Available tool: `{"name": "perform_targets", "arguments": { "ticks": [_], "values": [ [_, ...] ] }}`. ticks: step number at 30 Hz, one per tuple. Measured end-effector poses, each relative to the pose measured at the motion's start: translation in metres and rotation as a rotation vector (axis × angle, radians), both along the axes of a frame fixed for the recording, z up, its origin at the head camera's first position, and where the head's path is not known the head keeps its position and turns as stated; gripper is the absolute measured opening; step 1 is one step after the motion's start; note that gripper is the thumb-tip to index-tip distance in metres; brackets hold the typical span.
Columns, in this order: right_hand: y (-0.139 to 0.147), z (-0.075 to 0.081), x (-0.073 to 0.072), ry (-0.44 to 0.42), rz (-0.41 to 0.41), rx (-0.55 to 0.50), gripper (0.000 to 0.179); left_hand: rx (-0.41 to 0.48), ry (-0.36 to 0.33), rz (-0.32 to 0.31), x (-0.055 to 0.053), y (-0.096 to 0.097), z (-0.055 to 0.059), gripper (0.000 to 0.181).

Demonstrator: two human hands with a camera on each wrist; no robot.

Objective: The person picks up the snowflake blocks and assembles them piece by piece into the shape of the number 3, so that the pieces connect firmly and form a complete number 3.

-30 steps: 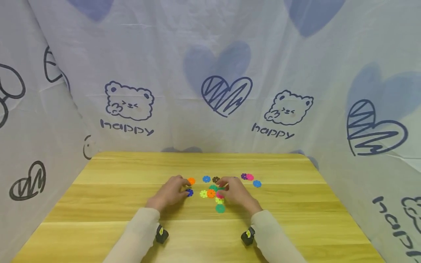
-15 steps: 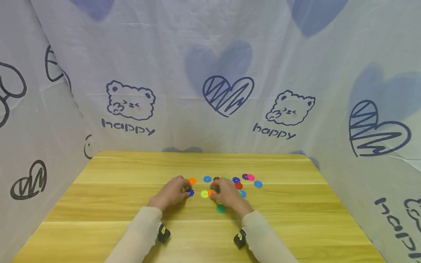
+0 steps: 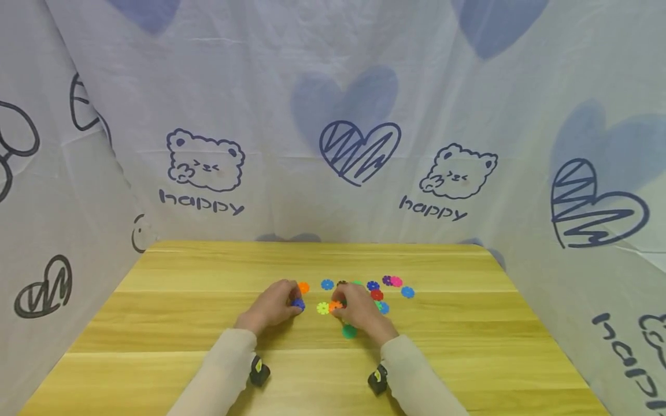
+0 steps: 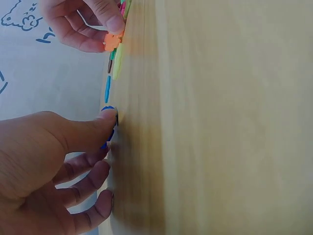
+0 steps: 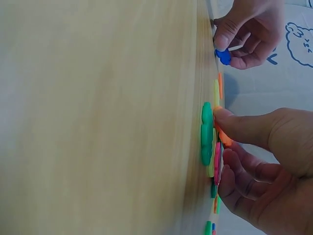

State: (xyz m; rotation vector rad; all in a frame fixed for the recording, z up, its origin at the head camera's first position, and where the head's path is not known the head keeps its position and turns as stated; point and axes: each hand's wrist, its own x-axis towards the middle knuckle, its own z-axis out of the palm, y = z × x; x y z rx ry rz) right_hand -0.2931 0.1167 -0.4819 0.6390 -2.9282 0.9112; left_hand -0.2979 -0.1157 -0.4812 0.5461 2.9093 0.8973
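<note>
My left hand (image 3: 269, 304) pinches a dark blue flower-shaped plastic disc (image 5: 224, 57) between thumb and fingers, tilted up off the table. An orange notched disc (image 4: 112, 42) is pinched by my right hand (image 3: 360, 307), also lifted at an angle in both wrist views. Between the hands a yellow disc (image 3: 322, 308) lies flat, with a light blue disc (image 3: 326, 284) behind it. Just beyond the left fingers sits another orange disc (image 3: 303, 288). A green disc (image 3: 349, 331) lies in front of the right hand, which covers part of the pile.
More discs lie right of the right hand: red (image 3: 377, 295), dark blue (image 3: 373, 286), pink (image 3: 396, 281) and light blue (image 3: 408, 292). All rest on a wood-grain table (image 3: 208, 370). A white printed cloth (image 3: 281, 115) hangs behind and at both sides.
My right hand has moved left from the pink disc to the orange one and lifted it at an angle. The left hand, nearly in place, has tilted up the blue disc.
</note>
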Motion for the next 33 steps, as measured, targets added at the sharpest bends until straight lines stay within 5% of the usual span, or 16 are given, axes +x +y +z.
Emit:
{"name": "perform_targets", "arguments": {
  "ticks": [15, 33],
  "values": [
    [0.006, 0.0, -0.001, 0.027, 0.036, -0.065, 0.013, 0.063, 0.068, -0.025, 0.002, 0.0, -0.006, 0.019],
    [0.015, -0.001, 0.002, -0.108, -0.003, -0.206, 0.012, 0.218, 0.031, -0.014, 0.01, -0.005, 0.002, 0.012]
  ]
}}
